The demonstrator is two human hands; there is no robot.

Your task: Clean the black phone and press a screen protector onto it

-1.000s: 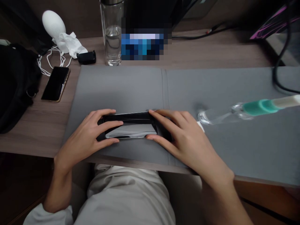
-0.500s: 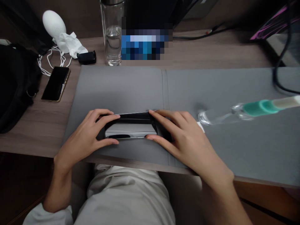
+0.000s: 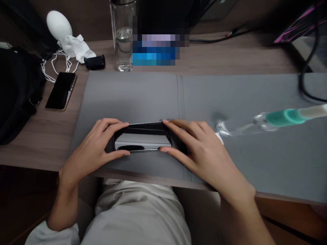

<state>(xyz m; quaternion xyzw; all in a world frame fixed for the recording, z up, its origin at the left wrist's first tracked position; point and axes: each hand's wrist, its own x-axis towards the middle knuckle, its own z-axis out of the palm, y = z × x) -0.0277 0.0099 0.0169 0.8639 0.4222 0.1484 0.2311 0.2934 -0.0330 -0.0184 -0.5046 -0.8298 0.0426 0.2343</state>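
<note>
A glossy black phone [image 3: 143, 139] lies sideways between my hands, low over the grey desk mat [image 3: 133, 95]. Its dark, shiny face mirrors a pale grey band. My left hand [image 3: 94, 146] grips the left end, fingers along the far edge and thumb by the near edge. At the right end, my right hand [image 3: 204, 149] pinches it, index fingertip on the far edge and thumb on the near one. The phone's two ends are partly covered by my hands. Past my right hand is a blurred clear bottle-like thing with a green section [image 3: 283, 117] and a whitish end.
Another phone [image 3: 61, 91] lies left on the wooden desk [image 3: 22, 153]. Behind it are a white rounded device [image 3: 59, 25], crumpled tissue [image 3: 79, 49], white cable and a small black object [image 3: 95, 62]. A glass water bottle [image 3: 124, 47] stands at the back. A black bag [image 3: 17, 95] sits far left.
My left fingers have shifted slightly left along the far edge. The pale reflection on the phone's face has changed shape a little. My right hand stays where it was.
</note>
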